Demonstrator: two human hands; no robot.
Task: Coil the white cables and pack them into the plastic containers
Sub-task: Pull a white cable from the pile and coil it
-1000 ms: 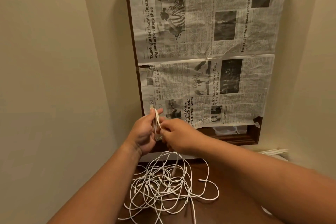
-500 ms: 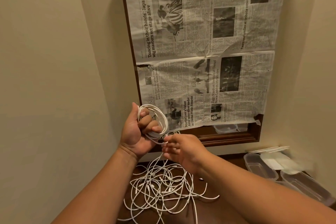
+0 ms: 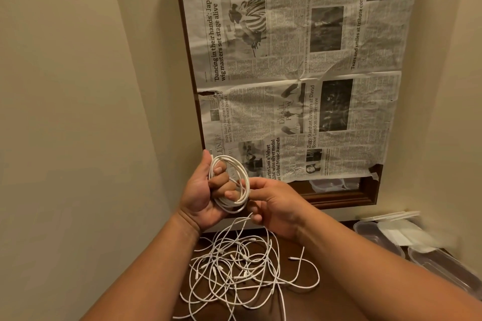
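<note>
One coil point(image 3: 234, 182) held between left grip point(image 3: 198, 195) and right grip point(image 3: 276, 206), containers point(image 3: 375, 234) rightward.

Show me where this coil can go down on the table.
Bare table shows only right of the loose cables, toward the plastic containers, partly under your right forearm. The middle is crowded with cables, the far right with containers.

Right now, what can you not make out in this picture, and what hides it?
1. Head view: the fingers of the left hand and right hand cover part of the coil, so its turns cannot be counted.
2. Head view: the pile of cables overlaps itself, and the bottom edge cuts it off, so no count.
3. Head view: the containers are blurred and cut by the right edge; contents unclear.
</note>
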